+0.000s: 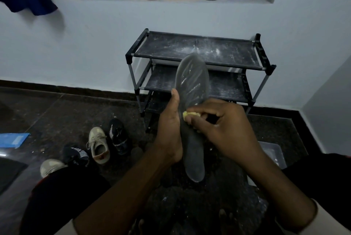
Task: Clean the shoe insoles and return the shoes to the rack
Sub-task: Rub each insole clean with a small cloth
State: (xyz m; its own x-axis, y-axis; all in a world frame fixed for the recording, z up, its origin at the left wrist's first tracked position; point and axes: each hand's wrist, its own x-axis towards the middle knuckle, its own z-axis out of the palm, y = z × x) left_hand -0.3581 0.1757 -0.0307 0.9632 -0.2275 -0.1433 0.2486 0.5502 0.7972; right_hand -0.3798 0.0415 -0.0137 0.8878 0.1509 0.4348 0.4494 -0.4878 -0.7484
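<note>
Insole scrub — mid-task

Left hand [169, 132] grips insole [191, 90] upright, steadying it; right hand [224, 126] pinches yellow sponge [190, 115] against it — shoes [98, 145] await rack [199, 54].

Straight ahead, blocked by the insole [191, 90] upright in the left hand [169, 132], right hand [224, 130] and yellow cloth [190, 115] against it, in front of the rack [199, 52]. Open above the rack's top shelf. Crowded lower left by 4 shoes [98, 145] on the floor [57, 113]; open between these and the rack's legs. Hemmed on the right by a clear container [273, 153].
</note>
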